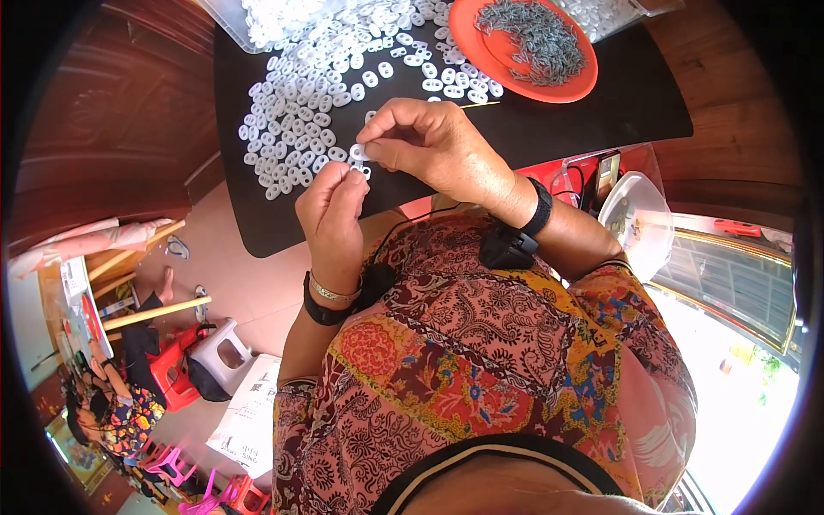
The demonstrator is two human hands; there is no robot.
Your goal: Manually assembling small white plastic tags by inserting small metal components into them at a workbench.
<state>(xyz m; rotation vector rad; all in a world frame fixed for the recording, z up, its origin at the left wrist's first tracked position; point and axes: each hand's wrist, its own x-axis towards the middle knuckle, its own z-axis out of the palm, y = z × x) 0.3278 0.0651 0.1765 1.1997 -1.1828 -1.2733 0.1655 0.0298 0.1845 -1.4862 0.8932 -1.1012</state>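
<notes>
The dark table point(601, 120) has lots of little white things on it. The right hand point(367, 148) has its thumb and pointing finger almost together, and they hold a small white piece point(358, 153). The left hand point(350, 174) is just below it, with its thumb and finger pinched tight on white plastic too. The fingers hide so much that I cannot tell if the two hands hold one piece or two. The small white piece is up over the table, a bit in from the near edge, and closer to the left edge than to the right corner. A big heap of white pieces point(296, 129) spreads along the left side and goes up to the far side. Each one is a flat oval with holes in it. By the far left corner is a clear tub point(233, 19) with more white bits. Toward the far right side sits a red plate point(481, 62), and a pile of thin grey bits point(545, 47) lies on it. A thin yellow stick point(482, 105) lies between the right hand and the plate. A clear bag point(614, 15) of white bits is past the plate, at the far right.
</notes>
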